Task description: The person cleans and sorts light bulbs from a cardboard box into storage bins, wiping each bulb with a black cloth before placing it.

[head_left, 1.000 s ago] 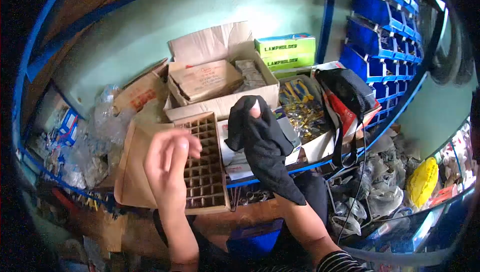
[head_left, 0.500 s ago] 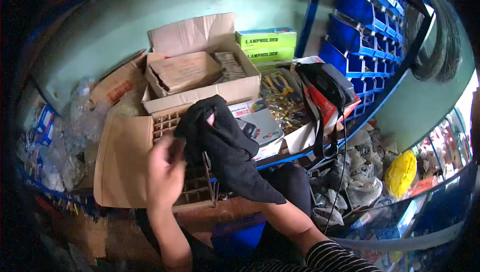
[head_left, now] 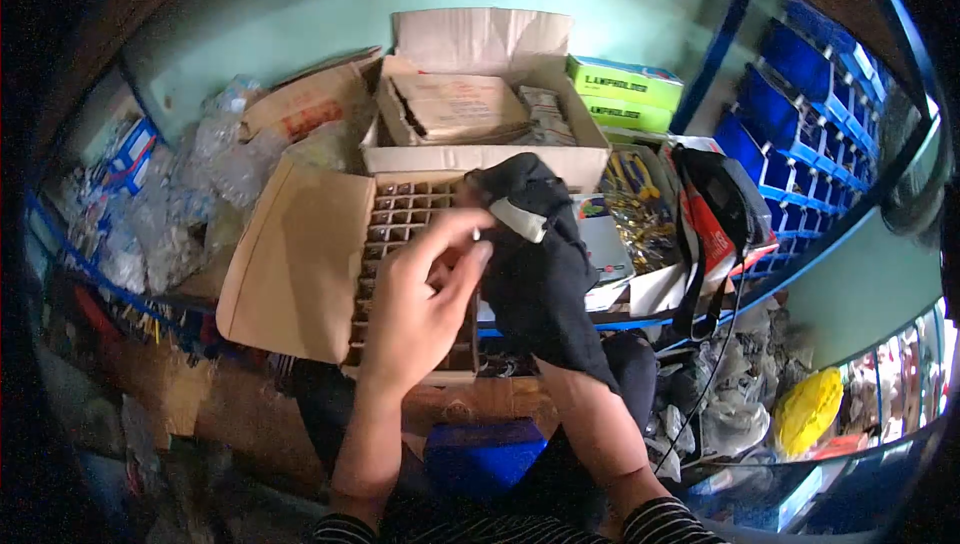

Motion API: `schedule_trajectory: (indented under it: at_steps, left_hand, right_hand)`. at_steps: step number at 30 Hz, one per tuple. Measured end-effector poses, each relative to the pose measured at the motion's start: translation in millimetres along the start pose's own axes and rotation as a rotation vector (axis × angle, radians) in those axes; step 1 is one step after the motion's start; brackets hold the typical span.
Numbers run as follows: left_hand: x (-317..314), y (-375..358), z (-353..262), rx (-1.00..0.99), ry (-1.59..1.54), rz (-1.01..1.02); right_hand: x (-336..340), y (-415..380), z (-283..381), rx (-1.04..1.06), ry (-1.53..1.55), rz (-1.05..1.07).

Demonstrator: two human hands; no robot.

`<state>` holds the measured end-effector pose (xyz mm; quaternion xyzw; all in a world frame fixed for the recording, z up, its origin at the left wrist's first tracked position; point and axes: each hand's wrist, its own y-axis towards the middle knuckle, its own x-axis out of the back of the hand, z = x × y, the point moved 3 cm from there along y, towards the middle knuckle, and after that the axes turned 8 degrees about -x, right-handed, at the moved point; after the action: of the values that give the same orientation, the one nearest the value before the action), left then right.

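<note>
My left hand is raised over the partitioned cardboard box, its thumb and fingers curled towards each other. A tiny white spot shows at its fingertips; what it is, I cannot make out. Black cloth covers my right hand down to the wrist, so its fingers are hidden; only the right forearm shows below. A pale greyish-white strip shows at the upper part of the cloth, close to the left fingertips. Beneath the hands, the box's flap lies open to the left and its small compartments show.
Behind stands an open carton with flattened cardboard, beside green lampholder boxes. Right of the cloth are a tray of metal parts, a black strapped bag and blue bins. Plastic bags pile up at left.
The view has shifted, so the scene sits further right. My left hand has come closer to the cloth, fingers curled in. The pale strip on the cloth now shows.
</note>
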<state>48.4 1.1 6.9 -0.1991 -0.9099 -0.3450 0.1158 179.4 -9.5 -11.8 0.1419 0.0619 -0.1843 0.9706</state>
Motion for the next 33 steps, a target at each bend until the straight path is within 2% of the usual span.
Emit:
schedule_trajectory:
  at_steps: [2,4,6,8,9,11,14,15,17,19,21,24,29,33]
  left_hand:
    - [-2.3,0.8,6.2,0.026,-0.085,-0.171]
    - [2.3,-5.1,3.8,-0.11,0.028,-0.169]
    - [2.3,-8.0,-0.2,-0.155,0.106,-0.141]
    - [-0.5,-11.3,13.7,-0.088,-0.042,-0.126]
    - [0.9,-8.9,14.7,-0.115,-0.007,-0.106]
    - [0.4,-7.9,16.5,-0.123,-0.047,-0.093]
    - [4.0,-13.8,7.2,-0.239,0.05,-0.183]
    - [6.0,-15.4,10.7,-0.232,0.034,-0.113]
    - [10.5,-18.1,13.2,-0.243,0.034,-0.105]
    - [12.9,-21.0,18.8,-0.239,-0.037,-0.036]
    - [13.9,-20.4,25.5,-0.095,-0.134,-0.043]
    - [17.7,-16.6,17.5,-0.049,-0.185,-0.063]
    - [25.3,-17.1,9.0,-0.003,-0.207,-0.209]
    - [28.9,-12.9,8.3,-0.114,-0.122,-0.299]
  right_hand:
    - [-4.9,-2.2,12.2,0.113,-0.139,-0.016]
    - [-5.8,-3.9,12.4,0.173,-0.174,-0.034]
    - [-6.2,-0.1,-0.6,0.22,-0.119,-0.081]
    - [-5.3,-0.4,-14.7,0.229,-0.061,-0.136]
    - [-3.7,-4.9,-17.5,0.214,-0.055,-0.152]
    - [-2.3,-7.0,-17.9,0.161,-0.103,-0.111]
    - [-8.2,-6.6,-2.5,0.069,-0.235,0.038]
    - [-8.1,-4.8,1.2,0.051,-0.264,0.064]
    - [-6.8,-2.5,7.4,0.028,-0.322,0.109]
    - [-4.7,0.4,11.0,0.056,-0.401,0.144]
    - [-0.9,3.4,14.7,0.111,-0.511,0.184]
    - [8.3,6.2,19.8,0.186,-0.719,0.27]
    - [20.6,0.4,19.9,0.245,-0.974,0.397]
    - [17.7,2.2,12.1,0.28,-1.097,0.415]
